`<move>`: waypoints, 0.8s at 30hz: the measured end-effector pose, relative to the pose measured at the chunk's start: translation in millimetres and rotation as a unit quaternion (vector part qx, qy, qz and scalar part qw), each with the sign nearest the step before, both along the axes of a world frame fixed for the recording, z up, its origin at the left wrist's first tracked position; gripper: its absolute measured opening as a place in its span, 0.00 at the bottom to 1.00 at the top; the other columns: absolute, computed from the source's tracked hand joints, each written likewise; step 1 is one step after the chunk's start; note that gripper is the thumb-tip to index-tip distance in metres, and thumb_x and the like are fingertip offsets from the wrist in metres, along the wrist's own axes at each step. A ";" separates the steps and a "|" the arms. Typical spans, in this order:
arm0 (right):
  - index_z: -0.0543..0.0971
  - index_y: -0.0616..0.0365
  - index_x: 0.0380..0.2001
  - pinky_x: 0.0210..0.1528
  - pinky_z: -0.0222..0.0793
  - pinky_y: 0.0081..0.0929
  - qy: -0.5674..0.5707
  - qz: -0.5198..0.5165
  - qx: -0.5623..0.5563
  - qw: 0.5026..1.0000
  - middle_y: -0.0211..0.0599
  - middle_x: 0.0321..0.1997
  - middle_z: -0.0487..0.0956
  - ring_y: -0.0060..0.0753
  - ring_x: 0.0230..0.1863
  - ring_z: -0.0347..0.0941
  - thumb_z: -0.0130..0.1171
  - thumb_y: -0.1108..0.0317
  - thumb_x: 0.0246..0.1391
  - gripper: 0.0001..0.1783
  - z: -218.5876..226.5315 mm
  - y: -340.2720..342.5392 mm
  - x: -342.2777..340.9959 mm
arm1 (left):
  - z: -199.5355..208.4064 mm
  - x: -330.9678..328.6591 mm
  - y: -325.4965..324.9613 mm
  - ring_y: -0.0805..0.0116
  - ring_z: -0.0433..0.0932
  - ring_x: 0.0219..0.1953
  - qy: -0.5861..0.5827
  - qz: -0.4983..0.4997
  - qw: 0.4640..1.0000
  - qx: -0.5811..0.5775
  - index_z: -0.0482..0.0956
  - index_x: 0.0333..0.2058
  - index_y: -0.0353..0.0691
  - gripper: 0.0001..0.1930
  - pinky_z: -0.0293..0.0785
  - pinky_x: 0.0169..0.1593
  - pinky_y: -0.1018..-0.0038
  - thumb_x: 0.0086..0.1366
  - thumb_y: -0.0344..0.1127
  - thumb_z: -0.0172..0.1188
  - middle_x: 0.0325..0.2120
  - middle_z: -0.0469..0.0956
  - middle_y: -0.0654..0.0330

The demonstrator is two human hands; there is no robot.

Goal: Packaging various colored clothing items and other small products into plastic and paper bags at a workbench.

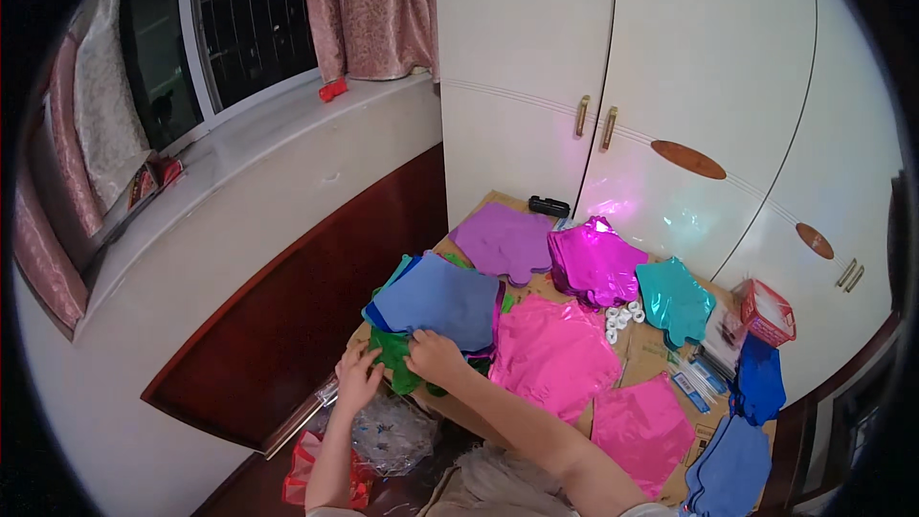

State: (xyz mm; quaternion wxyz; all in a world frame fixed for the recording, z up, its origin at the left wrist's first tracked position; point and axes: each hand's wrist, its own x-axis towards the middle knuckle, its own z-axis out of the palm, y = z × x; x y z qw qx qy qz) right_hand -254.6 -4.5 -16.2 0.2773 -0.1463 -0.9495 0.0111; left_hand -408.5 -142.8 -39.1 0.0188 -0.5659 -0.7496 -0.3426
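A dark green piece of flat, shiny foil, which looks like an uninflated foil balloon, lies at the near left corner of the table. It pokes out from under a stack of blue foil pieces. At its left edge is my left hand, fingers apart and touching the foil. My right hand reaches across from the right, its fingers curled closed on the green foil beside the blue stack's near edge. The green piece's far part is hidden beneath the stack. Bright pink foil lies right of my right hand.
Purple, magenta and teal foil stacks line the table's far side. White rolls, a red basket and blue stacks are farther right. Clear plastic bags lie below the table edge. A white wardrobe stands behind.
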 end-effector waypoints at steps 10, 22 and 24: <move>0.76 0.57 0.17 0.30 0.72 0.27 0.021 -0.024 0.044 0.999 0.34 0.26 0.72 0.33 0.32 0.72 0.58 0.67 0.35 0.05 -12.7 -8.1 -18.9 | -3.3 8.4 3.1 0.52 0.59 0.62 -0.066 -0.017 0.998 0.001 0.79 0.45 0.45 0.16 0.51 0.60 0.58 0.58 0.39 0.57 0.54 0.67 0.53; 0.78 0.55 0.18 0.26 0.72 0.29 0.029 -0.002 0.048 0.998 0.34 0.22 0.73 0.35 0.28 0.73 0.55 0.67 0.41 0.05 -12.2 -5.4 -22.3 | -1.8 8.2 12.4 0.54 0.64 0.58 -0.109 0.014 0.993 0.047 0.76 0.45 0.41 0.16 0.53 0.60 0.60 0.57 0.35 0.58 0.50 0.71 0.53; 0.78 0.55 0.19 0.28 0.72 0.33 0.058 -0.021 -0.044 0.997 0.37 0.22 0.74 0.38 0.28 0.74 0.56 0.65 0.43 0.06 -10.6 -3.0 -22.4 | -1.7 6.4 10.4 0.54 0.65 0.57 -0.097 0.016 0.994 0.057 0.76 0.45 0.40 0.16 0.53 0.60 0.61 0.57 0.35 0.58 0.49 0.72 0.54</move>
